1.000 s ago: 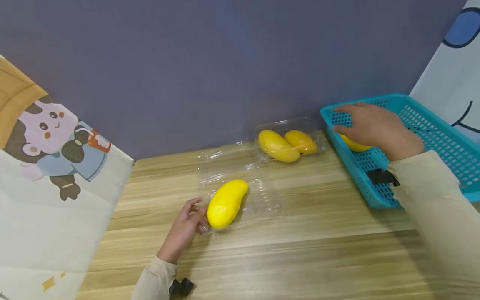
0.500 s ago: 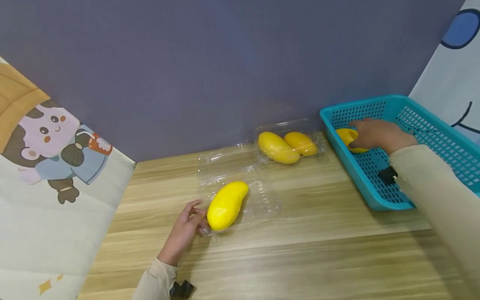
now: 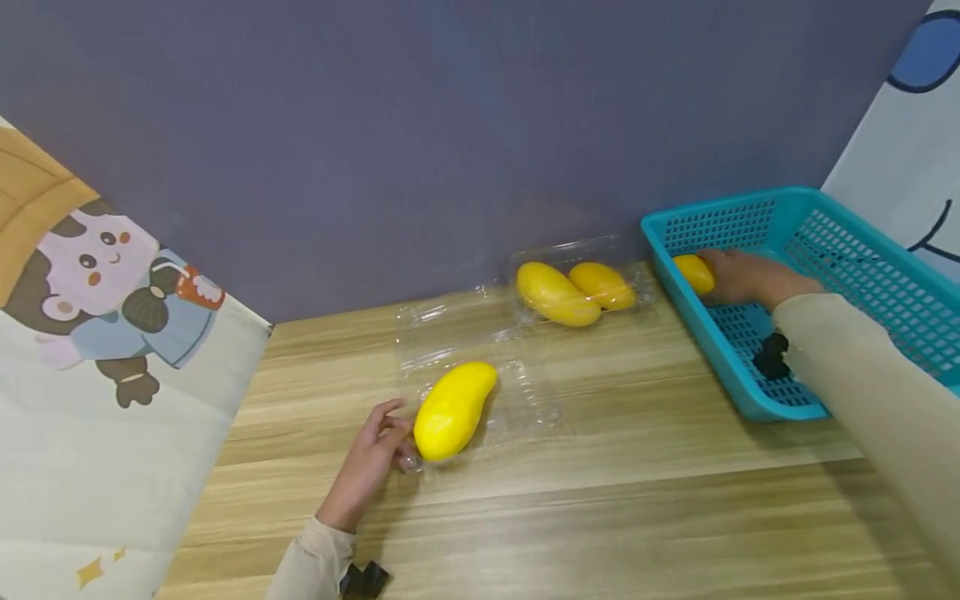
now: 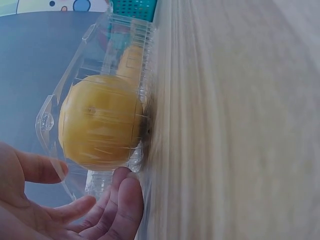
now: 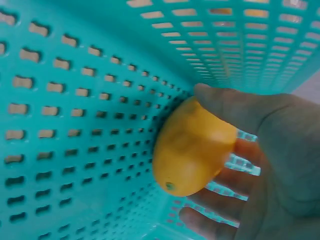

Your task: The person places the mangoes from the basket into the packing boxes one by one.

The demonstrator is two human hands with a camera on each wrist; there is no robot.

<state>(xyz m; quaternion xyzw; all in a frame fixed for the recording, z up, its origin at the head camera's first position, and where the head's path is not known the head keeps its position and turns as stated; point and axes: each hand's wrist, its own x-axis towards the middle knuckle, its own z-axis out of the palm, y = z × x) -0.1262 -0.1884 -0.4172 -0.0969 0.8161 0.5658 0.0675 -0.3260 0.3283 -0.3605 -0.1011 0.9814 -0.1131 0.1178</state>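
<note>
At the left, my left hand (image 3: 367,458) holds the near-left corner of an open clear plastic clamshell (image 3: 528,400). A yellow mango (image 3: 453,410) lies in that clamshell's near half; in the left wrist view its rounded end shows through the plastic beside my thumb and fingertips. Over on the right, my right hand (image 3: 738,277) reaches down inside a turquoise plastic basket (image 3: 705,367) and grips another mango (image 5: 192,155) near the basket's left wall. The right wrist view shows the thumb over its top and the fingers curled along its far side.
Two more mangoes (image 3: 557,293) sit in a clear clamshell (image 3: 577,250) against the grey-blue back wall, left of the basket. A cartoon-printed panel (image 3: 112,275) borders the wood-grain table (image 3: 615,525) on the left, and another printed panel (image 3: 900,158) rises behind the basket.
My right hand has lowered into the basket and its fingers have closed round the mango there. My left hand and the mango beside it have stayed in place.
</note>
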